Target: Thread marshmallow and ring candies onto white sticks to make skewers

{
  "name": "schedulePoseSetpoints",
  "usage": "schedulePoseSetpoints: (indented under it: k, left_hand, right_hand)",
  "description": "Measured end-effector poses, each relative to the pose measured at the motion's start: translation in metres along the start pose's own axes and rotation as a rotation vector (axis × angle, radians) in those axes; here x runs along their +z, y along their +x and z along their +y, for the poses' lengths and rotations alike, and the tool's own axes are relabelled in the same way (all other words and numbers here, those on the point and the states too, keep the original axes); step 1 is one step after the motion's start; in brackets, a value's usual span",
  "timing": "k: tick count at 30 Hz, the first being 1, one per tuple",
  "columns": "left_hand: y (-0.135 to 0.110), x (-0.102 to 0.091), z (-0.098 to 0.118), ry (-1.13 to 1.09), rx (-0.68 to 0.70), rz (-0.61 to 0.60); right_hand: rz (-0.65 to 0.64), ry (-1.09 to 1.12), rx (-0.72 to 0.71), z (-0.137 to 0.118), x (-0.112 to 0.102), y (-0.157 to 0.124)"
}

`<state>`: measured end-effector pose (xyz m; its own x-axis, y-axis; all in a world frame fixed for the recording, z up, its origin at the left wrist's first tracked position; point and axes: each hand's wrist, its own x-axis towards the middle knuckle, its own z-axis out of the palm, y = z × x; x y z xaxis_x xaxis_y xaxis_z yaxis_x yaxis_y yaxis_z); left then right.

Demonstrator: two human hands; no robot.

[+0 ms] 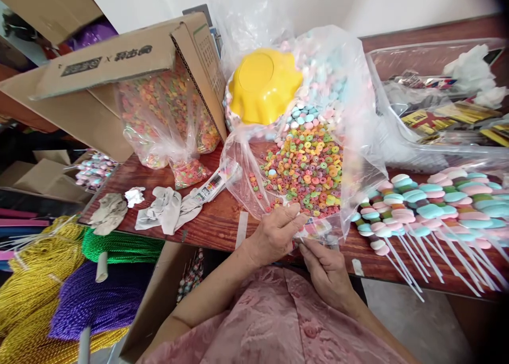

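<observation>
My left hand (274,235) is closed at the table's front edge, beside the mouth of a clear plastic bag (242,150). Close by on its right, my right hand (328,273) has thumb and fingers pressed together. Whatever lies between the fingers of either hand is too small or hidden to make out. Just beyond both hands, many small coloured rings (312,167) spread over the open bag. Behind them are pink, white and blue rounded pieces (304,115), partly under an upturned yellow bowl (256,80).
Pastel pieces on white sticks (431,210) lie at the right. A cardboard box (204,67) on the left holds bagged rings (159,109). Crumpled gloves (161,210) and a tube-like packet (214,186) lie before it. Bundled gold cords (35,305) stand lower left.
</observation>
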<state>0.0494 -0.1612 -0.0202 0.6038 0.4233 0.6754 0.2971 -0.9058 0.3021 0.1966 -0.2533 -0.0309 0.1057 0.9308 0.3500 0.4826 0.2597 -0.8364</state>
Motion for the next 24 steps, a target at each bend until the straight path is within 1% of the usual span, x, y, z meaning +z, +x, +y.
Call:
schedulePoseSetpoints:
  k: [2, 4, 6, 7, 9, 11, 12, 13, 15, 17, 18, 19, 21, 24]
  left_hand:
    - [-0.002, 0.005, 0.011, -0.038, 0.006, -0.030]
    - [-0.001, 0.008, 0.020, -0.104, -0.021, -0.040]
    - [0.004, 0.006, 0.022, -0.198, -0.054, -0.025]
    - [0.008, 0.002, 0.018, -0.242, -0.079, -0.004]
    - [0.020, -0.008, 0.001, -0.268, -0.168, 0.065]
    - [0.033, -0.017, -0.028, -0.181, -0.322, 0.143]
    - [0.039, -0.020, -0.043, -0.111, -0.368, 0.134]
    - [0.044, -0.020, -0.059, -0.052, -0.376, 0.058]
    - [0.051, -0.015, -0.085, 0.053, -0.340, -0.200]
    - [0.056, -0.006, -0.100, 0.146, -0.298, -0.424]
    - [0.057, -0.002, -0.103, 0.184, -0.284, -0.495]
    - [0.058, 0.002, -0.104, 0.215, -0.273, -0.535]
    - [0.059, 0.005, -0.101, 0.256, -0.252, -0.566]
    - [0.057, 0.003, -0.094, 0.288, -0.217, -0.555]
  right_hand:
    - [0.017, 0.019, 0.047, 0.001, -0.001, 0.002]
    - [0.024, 0.018, 0.086, 0.004, -0.004, 0.003]
    - [0.041, 0.002, 0.097, 0.010, -0.009, 0.004]
    - [0.068, -0.007, 0.100, 0.014, -0.012, 0.003]
    - [0.148, -0.021, 0.130, 0.025, -0.019, 0.002]
    - [0.221, -0.016, 0.177, 0.036, -0.026, 0.000]
    - [0.242, -0.009, 0.192, 0.041, -0.029, -0.001]
    - [0.252, -0.007, 0.190, 0.044, -0.031, -0.002]
    - [0.253, -0.021, 0.145, 0.046, -0.031, -0.003]
    - [0.247, -0.053, 0.062, 0.045, -0.029, -0.003]
    - [0.244, -0.068, 0.022, 0.044, -0.028, -0.003]
    - [0.239, -0.080, -0.009, 0.043, -0.026, -0.003]
    - [0.228, -0.098, -0.047, 0.041, -0.025, -0.002]
    - [0.204, -0.133, -0.081, 0.040, -0.025, -0.001]
